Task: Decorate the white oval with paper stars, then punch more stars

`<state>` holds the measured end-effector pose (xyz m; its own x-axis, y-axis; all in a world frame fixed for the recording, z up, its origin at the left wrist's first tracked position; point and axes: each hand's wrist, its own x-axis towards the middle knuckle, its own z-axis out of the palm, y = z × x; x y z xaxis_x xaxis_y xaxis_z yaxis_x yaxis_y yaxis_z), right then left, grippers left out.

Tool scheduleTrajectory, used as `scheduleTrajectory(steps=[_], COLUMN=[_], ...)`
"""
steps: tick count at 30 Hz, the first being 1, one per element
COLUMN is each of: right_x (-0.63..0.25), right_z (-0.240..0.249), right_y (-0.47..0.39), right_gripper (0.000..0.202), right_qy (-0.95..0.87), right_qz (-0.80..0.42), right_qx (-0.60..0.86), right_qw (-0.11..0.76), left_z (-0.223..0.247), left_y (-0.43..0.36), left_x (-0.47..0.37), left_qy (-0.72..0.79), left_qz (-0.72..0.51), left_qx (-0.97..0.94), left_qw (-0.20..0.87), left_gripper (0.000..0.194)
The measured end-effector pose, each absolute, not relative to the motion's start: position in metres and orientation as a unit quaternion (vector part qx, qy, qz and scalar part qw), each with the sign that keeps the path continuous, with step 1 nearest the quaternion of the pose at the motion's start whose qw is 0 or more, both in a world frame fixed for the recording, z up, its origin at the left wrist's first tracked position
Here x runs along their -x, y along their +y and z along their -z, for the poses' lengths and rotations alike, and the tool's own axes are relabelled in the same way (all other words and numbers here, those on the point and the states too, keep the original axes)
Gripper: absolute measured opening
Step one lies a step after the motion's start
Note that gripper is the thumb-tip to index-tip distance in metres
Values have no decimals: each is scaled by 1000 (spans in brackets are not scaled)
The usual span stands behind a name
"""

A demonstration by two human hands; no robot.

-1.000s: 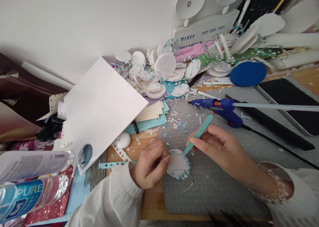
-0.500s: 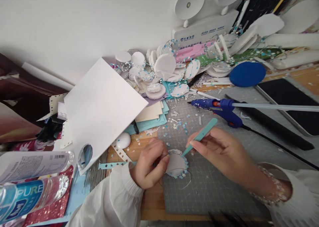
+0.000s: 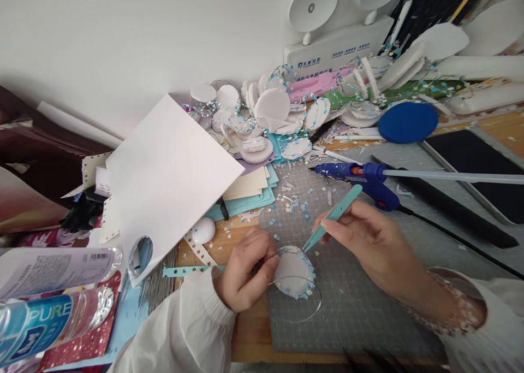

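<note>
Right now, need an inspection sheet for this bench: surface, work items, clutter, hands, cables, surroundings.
Surface: gray cutting mat over wooden table.
Work items: white disc edged with blue and white bits; thin wire looping across its lower part; teal tweezers, tips at the disc's rim.
Clutter: paper stars, piled discs, blue glue gun, bottle.
Hands: left hand at the disc's left edge, grip unclear; right hand holding tweezers.
Cables: black cord from the glue gun toward the right.
Surroundings: white wall, twin-lamp unit.

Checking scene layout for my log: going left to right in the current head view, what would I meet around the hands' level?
Water bottle → white dome → left hand → white disc → right hand holding teal tweezers → dark-screened phone.
</note>
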<state>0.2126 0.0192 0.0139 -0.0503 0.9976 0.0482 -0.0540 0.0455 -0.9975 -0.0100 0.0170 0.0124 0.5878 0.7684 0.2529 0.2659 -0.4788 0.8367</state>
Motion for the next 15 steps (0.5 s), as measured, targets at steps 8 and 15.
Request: scheduleTrajectory(steps=[8, 15], right_x=[-212, -228], right_z=[-11, -21], right_y=[20, 27], right_gripper=[6, 17], right_qy=[-509, -617], right_qz=[-508, -271], right_qx=[454, 466], right_qw=[527, 574], left_z=[-13, -11], left_y=[17, 16], left_x=[10, 9], left_qy=[322, 348], left_qz=[-318, -300], left_qx=[-797, -792], left_qw=[399, 402], left_gripper=[26, 26])
